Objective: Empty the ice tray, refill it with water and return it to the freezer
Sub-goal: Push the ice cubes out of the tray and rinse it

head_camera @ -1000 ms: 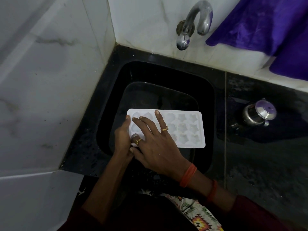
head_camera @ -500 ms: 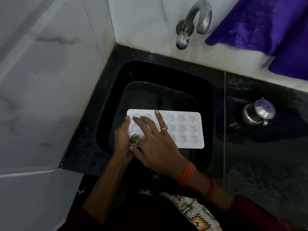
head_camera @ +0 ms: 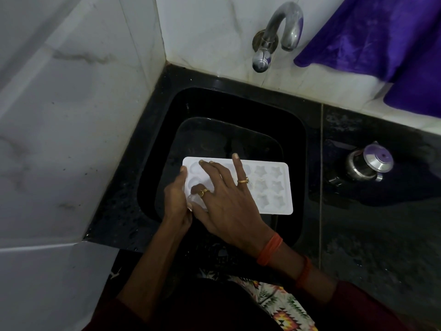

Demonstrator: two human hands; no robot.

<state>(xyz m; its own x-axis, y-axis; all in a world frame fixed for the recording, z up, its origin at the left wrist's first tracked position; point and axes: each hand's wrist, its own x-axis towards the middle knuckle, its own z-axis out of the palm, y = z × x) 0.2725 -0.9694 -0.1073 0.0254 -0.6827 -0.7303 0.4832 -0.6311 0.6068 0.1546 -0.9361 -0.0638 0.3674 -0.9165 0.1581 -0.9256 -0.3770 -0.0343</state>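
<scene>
Purple cloth point(head_camera: 381, 32) hangs upper right; lidded steel vessel point(head_camera: 367, 163) on black counter point(head_camera: 381, 247); white marble wall tiles point(head_camera: 71, 115) left.

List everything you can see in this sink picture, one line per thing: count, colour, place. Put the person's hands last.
ice tray: one, white, over the sink
sink: one, black, in the counter corner
tap: one, silver, on the wall above the sink
cloth: count unclear, purple, hanging upper right
lidded pot: one, steel, on the counter right of the sink
counter: one, black, around the sink
wall tiles: several, white marble, left and behind
rings: two, gold, on right-hand fingers
left hand: grips the tray's left end
right hand: fingers spread on the tray
</scene>
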